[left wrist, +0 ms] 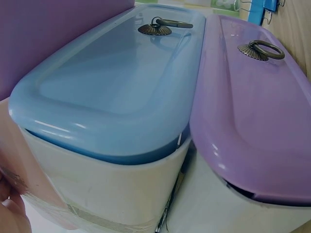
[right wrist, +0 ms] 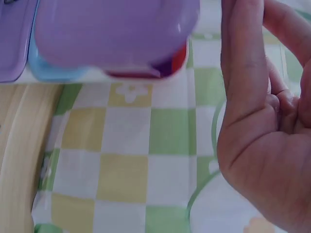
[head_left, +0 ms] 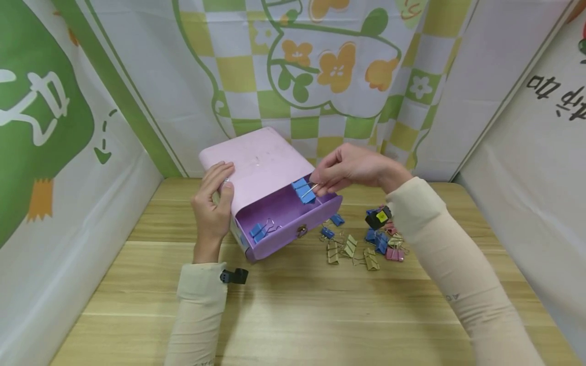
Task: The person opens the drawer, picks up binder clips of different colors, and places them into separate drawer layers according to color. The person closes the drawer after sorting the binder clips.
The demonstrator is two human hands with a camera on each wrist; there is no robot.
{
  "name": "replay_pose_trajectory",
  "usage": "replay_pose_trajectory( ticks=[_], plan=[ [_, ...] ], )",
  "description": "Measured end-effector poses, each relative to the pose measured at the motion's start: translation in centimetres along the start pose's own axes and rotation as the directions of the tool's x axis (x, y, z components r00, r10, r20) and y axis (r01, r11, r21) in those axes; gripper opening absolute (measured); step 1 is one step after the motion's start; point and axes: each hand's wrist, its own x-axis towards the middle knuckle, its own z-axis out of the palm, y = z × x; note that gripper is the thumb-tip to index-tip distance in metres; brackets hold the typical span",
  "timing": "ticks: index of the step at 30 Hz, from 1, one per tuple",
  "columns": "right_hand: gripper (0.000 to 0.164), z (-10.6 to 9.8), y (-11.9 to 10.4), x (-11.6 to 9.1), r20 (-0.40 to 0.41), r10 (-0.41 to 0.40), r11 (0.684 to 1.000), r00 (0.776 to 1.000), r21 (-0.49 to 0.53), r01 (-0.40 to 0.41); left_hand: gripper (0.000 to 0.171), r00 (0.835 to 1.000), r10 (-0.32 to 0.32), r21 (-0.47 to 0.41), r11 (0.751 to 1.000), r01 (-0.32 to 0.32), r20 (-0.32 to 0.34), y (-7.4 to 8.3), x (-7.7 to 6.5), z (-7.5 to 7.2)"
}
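A pink-topped drawer cabinet [head_left: 256,157] stands at an angle on the table, its upper purple drawer [head_left: 304,223] pulled out. My left hand [head_left: 212,203] rests on the cabinet's left top edge, fingers lying over the top. Over the drawer's right part, my right hand [head_left: 348,168] pinches a blue binder clip [head_left: 303,191] by its wire handles. Another blue binder clip [head_left: 258,232] lies in the drawer's left front corner. Closed below are a blue drawer [left wrist: 116,87] and a second purple drawer [left wrist: 272,107], both with ring pulls. The right wrist view does not show the held clip.
Several loose binder clips in blue, gold and pink lie right of the cabinet, including a pink clip [head_left: 395,254] and a gold clip [head_left: 371,259]. A patterned curtain [head_left: 302,127] hangs close behind. The wooden table [head_left: 293,315] extends in front.
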Motion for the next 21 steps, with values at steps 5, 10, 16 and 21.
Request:
replay_pose_trajectory(
  ticks=[5,10,16,21],
  plan=[
    [0.024,1.7,-0.7,0.6,0.067,0.004,0.998,0.998,-0.061,0.0,0.034,1.0,0.0,0.0,1.0,0.0,0.002,0.0,0.0,-0.1],
    [0.021,3.1,-1.1,1.2,0.101,0.007,0.993,0.995,-0.115,0.005,0.034,1.0,0.001,-0.003,1.0,-0.001,0.001,0.1,0.1,-0.1],
    [0.019,4.6,-1.3,2.0,0.146,0.003,0.986,0.989,-0.167,0.021,0.034,1.0,-0.002,-0.008,1.0,0.002,-0.001,0.1,0.1,-0.1],
    [0.018,5.7,-1.4,2.5,0.194,-0.003,0.981,0.981,-0.191,0.041,0.036,1.0,-0.003,-0.001,1.0,0.003,0.007,0.0,0.0,-0.1]
  ],
)
